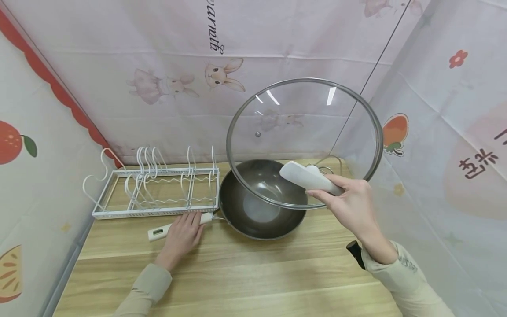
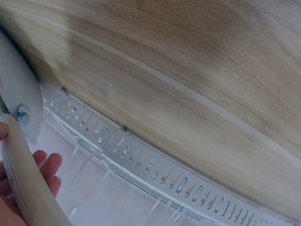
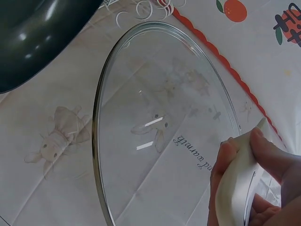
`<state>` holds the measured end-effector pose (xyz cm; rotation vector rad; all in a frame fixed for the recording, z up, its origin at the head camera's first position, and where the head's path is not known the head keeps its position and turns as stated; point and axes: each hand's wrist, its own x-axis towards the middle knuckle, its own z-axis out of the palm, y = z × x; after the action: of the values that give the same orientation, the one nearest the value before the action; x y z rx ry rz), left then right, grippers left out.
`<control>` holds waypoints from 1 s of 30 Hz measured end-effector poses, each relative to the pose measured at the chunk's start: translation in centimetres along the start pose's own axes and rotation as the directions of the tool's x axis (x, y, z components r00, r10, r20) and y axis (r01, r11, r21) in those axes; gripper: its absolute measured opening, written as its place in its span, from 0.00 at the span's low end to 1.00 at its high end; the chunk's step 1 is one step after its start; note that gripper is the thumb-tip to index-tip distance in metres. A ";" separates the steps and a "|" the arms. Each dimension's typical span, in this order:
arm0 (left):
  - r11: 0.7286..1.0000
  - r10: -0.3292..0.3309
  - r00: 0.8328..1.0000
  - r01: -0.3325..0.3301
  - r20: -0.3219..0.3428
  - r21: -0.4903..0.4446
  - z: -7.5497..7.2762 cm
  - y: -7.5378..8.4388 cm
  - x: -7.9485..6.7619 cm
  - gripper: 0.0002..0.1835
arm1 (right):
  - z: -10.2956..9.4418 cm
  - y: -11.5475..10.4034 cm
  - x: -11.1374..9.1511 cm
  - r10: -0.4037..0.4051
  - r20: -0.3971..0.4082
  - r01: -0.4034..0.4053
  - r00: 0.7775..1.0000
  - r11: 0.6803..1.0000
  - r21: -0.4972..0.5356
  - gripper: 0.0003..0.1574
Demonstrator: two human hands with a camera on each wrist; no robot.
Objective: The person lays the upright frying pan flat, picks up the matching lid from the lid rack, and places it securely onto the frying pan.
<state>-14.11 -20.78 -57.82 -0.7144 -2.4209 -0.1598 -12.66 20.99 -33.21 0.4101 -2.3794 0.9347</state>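
Observation:
A dark wok (image 1: 261, 215) with a cream handle (image 1: 158, 232) sits on the wooden table. My left hand (image 1: 183, 233) grips that handle, thumb on one side and fingers curled on the other in the left wrist view. Raised and tilted above the wok's right side is a clear glass lid (image 1: 305, 127) with a metal rim. My right hand (image 1: 350, 204) holds the lid by its white handle (image 1: 303, 176), pinched between thumb and fingers. The right wrist view shows the same grip on the lid handle (image 3: 240, 183).
A white wire rack (image 1: 156, 211) with curved dividers stands left of the wok, close behind my left hand. Beside my right sleeve lies a black cylindrical object (image 1: 355, 253), partly hidden. Printed cloth walls (image 1: 170, 39) enclose the table (image 1: 245, 281) at the back and both sides.

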 end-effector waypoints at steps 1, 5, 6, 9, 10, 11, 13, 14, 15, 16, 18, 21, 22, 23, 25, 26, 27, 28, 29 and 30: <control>1.000 0.001 1.000 -0.001 -0.003 -0.002 0.0 0.0 0.0 0.24 | 0.0 0.0 0.1 0.007 0.009 -0.007 1.000 1.000 0.001 0.25; 1.000 0.002 1.000 -0.002 -0.002 -0.006 0.0 0.0 0.0 0.24 | 0.2 -0.2 0.5 0.034 0.038 -0.034 0.999 0.999 0.003 0.27; 1.000 0.002 1.000 -0.002 0.001 -0.008 0.0 0.1 0.0 0.24 | 0.3 -0.2 0.5 0.042 0.046 -0.042 0.998 0.999 0.003 0.26; 1.000 -0.003 1.000 0.004 0.009 -0.008 0.0 0.0 -0.1 0.24 | 0.4 -0.3 0.7 0.056 0.070 -0.057 0.996 0.998 0.004 0.22; 1.000 -0.006 1.000 0.006 0.011 -0.008 0.0 0.0 0.0 0.24 | 0.5 -0.3 0.8 0.061 0.078 -0.062 0.995 0.998 0.004 0.21; 1.000 -0.007 1.000 0.007 0.014 -0.006 0.0 0.0 0.0 0.24 | 0.6 -0.3 0.9 0.067 0.086 -0.068 0.994 0.998 0.004 0.20; 1.000 -0.009 1.000 0.009 0.016 -0.004 0.1 -0.1 0.0 0.25 | 0.7 -0.2 1.1 0.074 0.098 -0.075 0.992 0.997 0.003 0.18; 1.000 -0.009 1.000 0.009 0.017 -0.006 0.1 -0.1 0.0 0.25 | 0.7 -0.2 1.1 0.080 0.105 -0.081 0.991 0.997 0.005 0.18; 1.000 -0.010 1.000 0.010 0.018 -0.007 0.1 -0.1 0.0 0.25 | 0.8 -0.2 1.2 0.084 0.110 -0.085 0.990 0.996 0.006 0.18; 1.000 -0.011 1.000 0.011 0.020 -0.009 0.1 -0.1 0.0 0.25 | 0.8 -0.2 1.3 0.089 0.118 -0.091 0.989 0.996 0.012 0.18; 1.000 -0.013 1.000 0.013 0.023 -0.011 0.1 -0.1 0.0 0.25 | 0.9 -0.1 1.5 0.098 0.133 -0.101 0.986 0.995 0.017 0.19; 1.000 -0.016 0.999 0.017 0.029 -0.012 0.0 -0.1 0.0 0.24 | 1.0 -0.1 1.8 0.118 0.166 -0.123 0.979 0.992 0.023 0.19; 1.000 -0.017 0.999 0.017 0.031 -0.011 0.0 -0.1 0.0 0.25 | 1.0 0.0 1.8 0.125 0.182 -0.133 0.975 0.991 0.029 0.18; 1.000 -0.018 0.999 0.018 0.032 -0.010 0.0 -0.1 0.0 0.25 | 1.1 0.0 1.9 0.134 0.198 -0.143 0.971 0.989 0.034 0.18; 1.000 -0.019 0.999 0.019 0.036 -0.010 0.0 -0.2 0.0 0.24 | 1.2 0.1 2.0 0.151 0.228 -0.165 0.962 0.985 0.044 0.17; 1.000 -0.020 0.999 0.020 0.039 -0.011 0.0 -0.2 0.0 0.24 | 1.2 0.2 2.1 0.159 0.244 -0.176 0.957 0.983 0.049 0.16; 1.000 -0.020 0.999 0.021 0.042 -0.012 -0.1 -0.1 0.0 0.24 | 1.3 0.2 2.2 0.166 0.257 -0.185 0.952 0.981 0.052 0.16; 1.000 -0.021 0.999 0.021 0.046 -0.011 -0.1 -0.2 0.0 0.24 | 1.4 0.4 2.2 0.171 0.268 -0.191 0.948 0.980 0.050 0.16; 1.000 -0.020 0.999 0.021 0.048 -0.011 -0.1 -0.2 0.0 0.24 | 1.5 0.5 2.3 0.179 0.277 -0.198 0.944 0.979 0.045 0.16; 1.000 -0.021 0.998 0.021 0.052 -0.012 -0.1 -0.2 0.0 0.24 | 1.6 0.6 2.4 0.184 0.286 -0.203 0.940 0.978 0.039 0.16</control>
<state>-14.15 -20.94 -57.70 -0.7068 -2.4793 -0.1670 -15.43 20.13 -33.11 0.3595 -2.6911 1.1122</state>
